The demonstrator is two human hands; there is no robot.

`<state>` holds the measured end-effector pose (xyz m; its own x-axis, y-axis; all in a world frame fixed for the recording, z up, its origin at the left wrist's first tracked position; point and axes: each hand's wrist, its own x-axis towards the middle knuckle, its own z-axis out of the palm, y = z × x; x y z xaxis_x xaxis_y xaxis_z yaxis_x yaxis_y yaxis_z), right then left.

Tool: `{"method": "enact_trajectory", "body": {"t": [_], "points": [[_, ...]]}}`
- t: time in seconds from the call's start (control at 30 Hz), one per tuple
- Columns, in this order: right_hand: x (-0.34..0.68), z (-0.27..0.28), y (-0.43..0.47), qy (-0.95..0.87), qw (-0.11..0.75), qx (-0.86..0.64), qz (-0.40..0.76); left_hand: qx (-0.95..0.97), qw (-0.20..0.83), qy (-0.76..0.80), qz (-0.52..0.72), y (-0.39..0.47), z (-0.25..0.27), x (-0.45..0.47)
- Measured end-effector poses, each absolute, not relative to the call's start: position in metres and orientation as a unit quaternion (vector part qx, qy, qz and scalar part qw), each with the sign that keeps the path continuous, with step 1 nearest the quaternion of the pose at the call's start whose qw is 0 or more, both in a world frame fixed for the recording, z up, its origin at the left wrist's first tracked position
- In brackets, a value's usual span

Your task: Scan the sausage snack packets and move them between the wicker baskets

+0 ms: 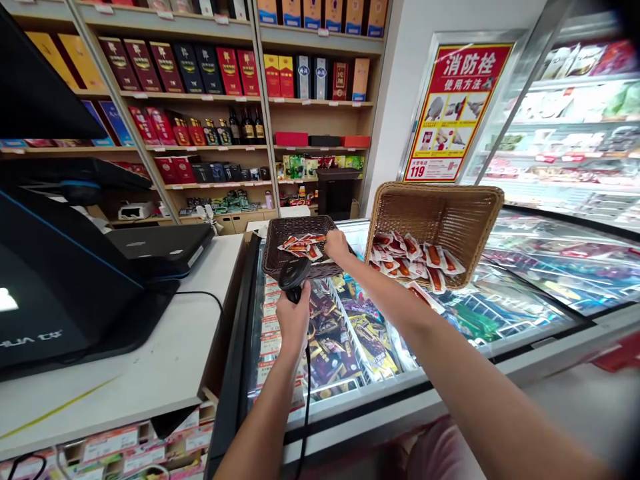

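In my left hand [294, 313] is a black handheld barcode scanner [294, 272], its head tilted toward the dark brown wicker basket [273, 250]. A black cord hangs down from it. My right hand [337, 245] is closed over the right side of that basket, on the end of a packaged sausage [315, 239]; its fingertips are partly hidden. Several more sausage packets [299, 248] lie loose in the dark basket. To the right, a larger light brown wicker basket [435, 193] leans tilted, with many sausage packets [400, 257] along its lower side.
Both baskets rest on the glass top of a chest freezer [345, 333] holding packaged goods. A white counter [165, 347] with a black checkout terminal [65, 287] stands at left. Boxed goods fill shelves [200, 97] behind; a red poster [445, 110] hangs at right.
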<state>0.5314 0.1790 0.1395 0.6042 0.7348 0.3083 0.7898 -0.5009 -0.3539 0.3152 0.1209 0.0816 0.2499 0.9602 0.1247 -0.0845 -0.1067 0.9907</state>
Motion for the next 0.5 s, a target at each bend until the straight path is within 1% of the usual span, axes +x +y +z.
{"method": "enact_trajectory", "body": {"t": [0.07, 0.13, 0.23, 0.3, 0.4, 0.5], "points": [[0.533, 0.144, 0.153, -0.453, 0.293, -0.836, -0.102, 0.561, 0.550, 0.390, 0.480, 0.120, 0.084, 0.316], [0.532, 0.142, 0.118, -0.455, 0.388, -0.790, -0.134, 0.556, 0.558, 0.389, 0.477, 0.117, 0.088, 0.317], [0.526, 0.126, 0.060, -0.424, 0.550, -0.705, -0.142, 0.571, 0.581, 0.365, 0.451, 0.109, 0.096, 0.317], [0.521, 0.110, 0.027, -0.394, 0.627, -0.656, -0.144, 0.598, 0.590, 0.337, 0.424, 0.101, 0.100, 0.317], [0.516, 0.086, -0.002, -0.350, 0.692, -0.612, -0.157, 0.633, 0.605, 0.296, 0.383, 0.090, 0.104, 0.319], [0.515, 0.071, -0.008, -0.329, 0.723, -0.583, -0.173, 0.641, 0.623, 0.273, 0.356, 0.082, 0.105, 0.321]]}}
